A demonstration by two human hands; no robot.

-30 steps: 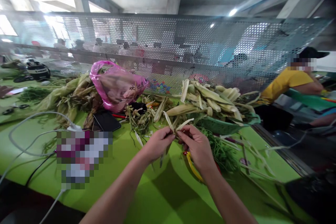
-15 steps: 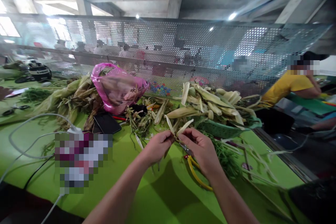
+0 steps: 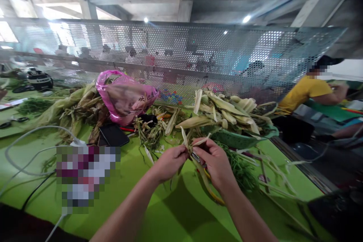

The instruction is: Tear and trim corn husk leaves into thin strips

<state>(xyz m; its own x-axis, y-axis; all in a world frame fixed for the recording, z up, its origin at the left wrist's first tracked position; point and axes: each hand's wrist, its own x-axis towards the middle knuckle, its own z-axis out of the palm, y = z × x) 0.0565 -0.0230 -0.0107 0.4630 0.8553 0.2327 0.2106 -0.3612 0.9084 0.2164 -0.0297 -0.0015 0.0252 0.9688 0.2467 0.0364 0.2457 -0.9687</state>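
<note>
My left hand (image 3: 169, 161) and my right hand (image 3: 216, 162) meet above the green table (image 3: 119, 204), both pinched on pale corn husk strips (image 3: 185, 138) that stick up between them. A husk strip hangs down from my right hand toward the table. Yellow-handled scissors (image 3: 213, 193) lie on the table just under my right wrist. A green basket (image 3: 241, 140) heaped with husked corn pieces (image 3: 227, 111) stands right behind my hands.
A pink plastic bag (image 3: 124, 96) and a pile of corn husks (image 3: 76, 107) sit at the back left, with a black phone (image 3: 113, 135) and white cables (image 3: 34, 147) nearby. A perforated metal screen (image 3: 181, 56) bounds the table's far side. A person in yellow (image 3: 306, 90) sits at right.
My hands have stayed together, working the husk. A long strip now hangs down from my right hand. The view has shifted slightly.
</note>
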